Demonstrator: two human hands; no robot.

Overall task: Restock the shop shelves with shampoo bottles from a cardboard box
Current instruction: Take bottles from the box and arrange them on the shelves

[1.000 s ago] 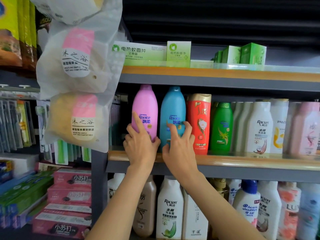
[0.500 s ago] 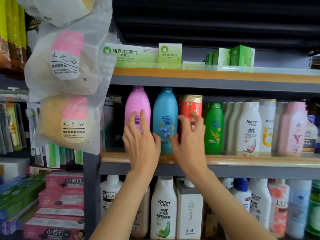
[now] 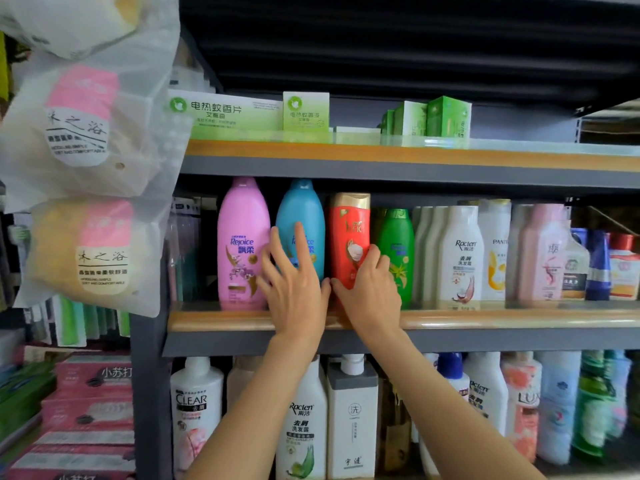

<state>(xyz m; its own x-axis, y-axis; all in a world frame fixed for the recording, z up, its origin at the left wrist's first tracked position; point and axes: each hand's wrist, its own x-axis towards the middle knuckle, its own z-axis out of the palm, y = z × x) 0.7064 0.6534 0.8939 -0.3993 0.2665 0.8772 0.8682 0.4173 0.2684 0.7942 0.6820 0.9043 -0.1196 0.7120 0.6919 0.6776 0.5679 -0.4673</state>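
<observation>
On the middle shelf [image 3: 485, 318] stand a pink Rejoice bottle [image 3: 242, 244], a blue Rejoice bottle [image 3: 300, 213], a red bottle with a gold cap [image 3: 349, 233] and a green bottle [image 3: 398, 251], all upright in a row. My left hand [image 3: 294, 289] lies flat against the front of the blue bottle, fingers spread. My right hand [image 3: 369, 292] wraps the lower part of the red bottle, thumb on its left side, fingers on its right. No cardboard box is in view.
White and pink bottles [image 3: 464, 254] fill the shelf further right. Green boxes [image 3: 446, 116] sit on the top shelf. More bottles [image 3: 304, 420] crowd the lower shelf. Bagged sponges [image 3: 86, 161] hang at the left, close to the pink bottle.
Both hands have shifted right along the shelf: the left from the pink bottle to the blue one, the right from the blue bottle to the red one, which it now grips.
</observation>
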